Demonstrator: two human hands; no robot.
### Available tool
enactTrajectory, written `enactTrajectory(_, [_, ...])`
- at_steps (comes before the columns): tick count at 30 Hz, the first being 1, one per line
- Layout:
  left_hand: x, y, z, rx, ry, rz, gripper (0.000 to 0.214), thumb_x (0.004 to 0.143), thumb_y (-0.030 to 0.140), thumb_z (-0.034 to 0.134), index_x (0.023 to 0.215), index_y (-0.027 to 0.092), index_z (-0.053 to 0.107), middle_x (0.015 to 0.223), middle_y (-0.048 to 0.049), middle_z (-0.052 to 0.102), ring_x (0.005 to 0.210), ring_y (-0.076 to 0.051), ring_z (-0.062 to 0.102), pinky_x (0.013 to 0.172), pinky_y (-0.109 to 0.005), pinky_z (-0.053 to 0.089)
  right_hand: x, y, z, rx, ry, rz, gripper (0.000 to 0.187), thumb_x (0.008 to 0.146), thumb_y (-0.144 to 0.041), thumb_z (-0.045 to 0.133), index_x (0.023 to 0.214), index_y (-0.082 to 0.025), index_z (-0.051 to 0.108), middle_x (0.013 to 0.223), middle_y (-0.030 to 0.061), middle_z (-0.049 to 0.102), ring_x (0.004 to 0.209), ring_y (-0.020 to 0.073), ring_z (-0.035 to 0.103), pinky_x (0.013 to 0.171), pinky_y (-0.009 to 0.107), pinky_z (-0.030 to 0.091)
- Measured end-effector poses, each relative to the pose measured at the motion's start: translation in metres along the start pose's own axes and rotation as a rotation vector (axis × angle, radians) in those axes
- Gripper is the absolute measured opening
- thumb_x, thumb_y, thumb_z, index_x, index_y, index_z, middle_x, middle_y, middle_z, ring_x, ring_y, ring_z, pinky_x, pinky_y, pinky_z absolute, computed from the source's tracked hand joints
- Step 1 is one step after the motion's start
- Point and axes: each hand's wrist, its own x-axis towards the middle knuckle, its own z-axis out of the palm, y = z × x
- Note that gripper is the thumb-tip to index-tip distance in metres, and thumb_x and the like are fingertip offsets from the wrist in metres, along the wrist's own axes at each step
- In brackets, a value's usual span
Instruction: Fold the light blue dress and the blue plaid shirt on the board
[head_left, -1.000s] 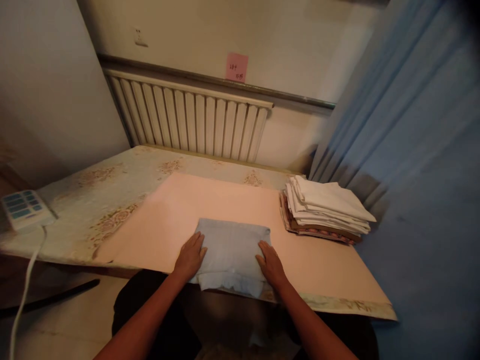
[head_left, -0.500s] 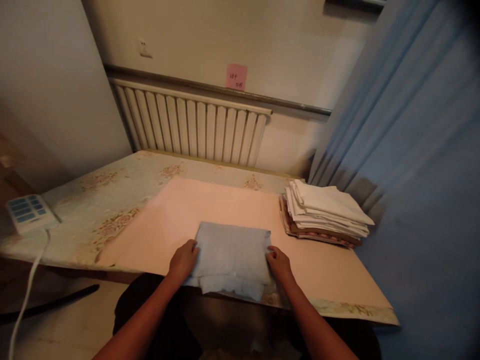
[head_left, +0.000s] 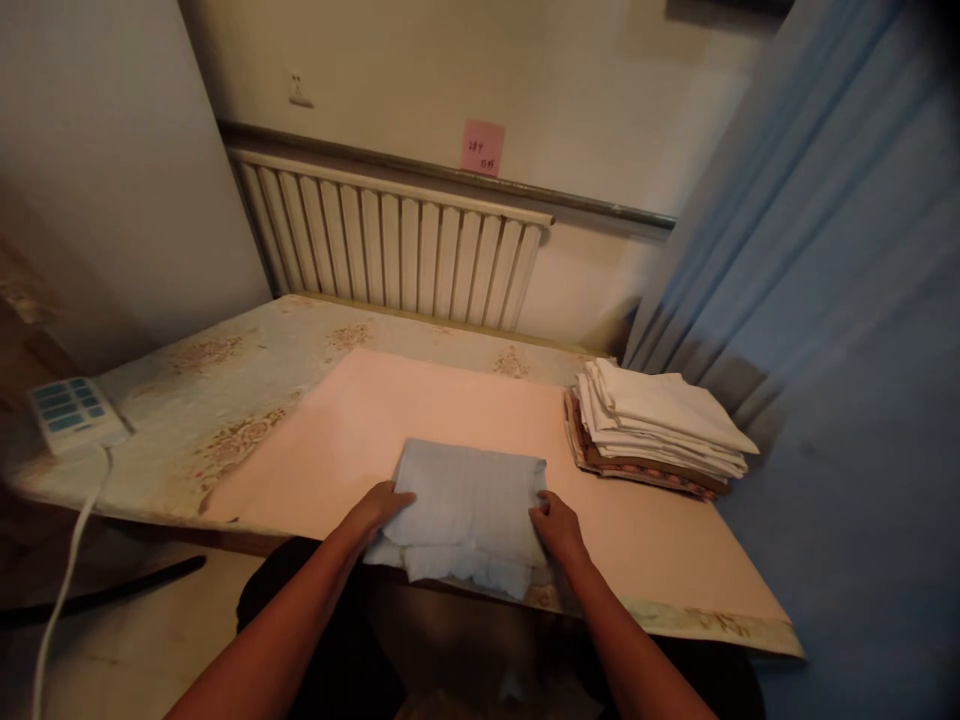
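Observation:
A folded light blue cloth [head_left: 469,510] lies at the near edge of the table, its layered, uneven lower edge toward me. My left hand [head_left: 379,508] grips the cloth's left side, thumb flat on top and the other fingers hidden beneath or behind the edge. On the opposite side, my right hand [head_left: 556,522] pinches the right edge between thumb and curled fingers. Under the cloth spreads a pale pink sheet [head_left: 337,430].
A stack of folded white and brown patterned cloths [head_left: 664,425] sits at the right, beside a blue curtain [head_left: 840,380]. The flower-patterned tablecloth [head_left: 247,350] carries a white power strip [head_left: 75,415] at far left. A radiator [head_left: 397,250] stands behind the table.
My left hand has shifted its grip, its thumb now stretched over the top of the cloth. My right hand keeps its pinch. The view has moved slightly.

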Motion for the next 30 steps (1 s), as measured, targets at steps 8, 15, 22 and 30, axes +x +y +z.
enactTrajectory(8, [0.005,0.006,0.011,-0.404,-0.145,-0.079,0.018,0.072,0.022,0.069,0.088,0.015,0.065,0.081,-0.0095,0.074,0.075,-0.023,0.072,0.070,-0.035,0.058,0.008,-0.004,0.003,0.106,-0.105,-0.018,0.036,0.064,-0.015,0.064,0.099,-0.018,0.072,0.085,0.0025,0.074,0.076,0.0181,0.068,0.066,0.024,0.051])
enactTrajectory(15, [0.018,0.011,0.013,-0.512,-0.142,-0.051,0.038,0.073,0.013,0.067,0.110,0.015,0.059,0.086,-0.0071,0.072,0.074,-0.020,0.071,0.069,-0.033,0.059,0.017,-0.006,-0.004,0.175,-0.016,-0.013,0.040,0.070,-0.020,0.057,0.107,-0.016,0.070,0.085,0.0028,0.074,0.076,0.0183,0.068,0.065,0.025,0.050])
enactTrajectory(22, [0.026,0.014,0.017,-0.460,-0.079,0.003,0.041,0.070,0.017,0.071,0.110,0.015,0.059,0.083,-0.0071,0.072,0.071,-0.021,0.070,0.065,-0.033,0.058,0.022,-0.004,-0.004,0.130,0.037,0.029,0.040,0.070,-0.023,0.059,0.108,-0.014,0.070,0.069,0.0012,0.069,0.069,0.0187,0.065,0.064,0.026,0.047])
enactTrajectory(30, [0.026,0.012,0.018,-0.117,0.054,0.048,0.018,0.080,0.017,0.052,0.094,0.014,0.062,0.076,-0.0044,0.071,0.069,-0.018,0.069,0.059,-0.025,0.054,0.018,0.001,-0.002,0.094,0.015,0.046,0.039,0.078,-0.025,0.057,0.113,-0.010,0.067,0.081,0.0055,0.071,0.080,0.0182,0.066,0.074,0.025,0.046])
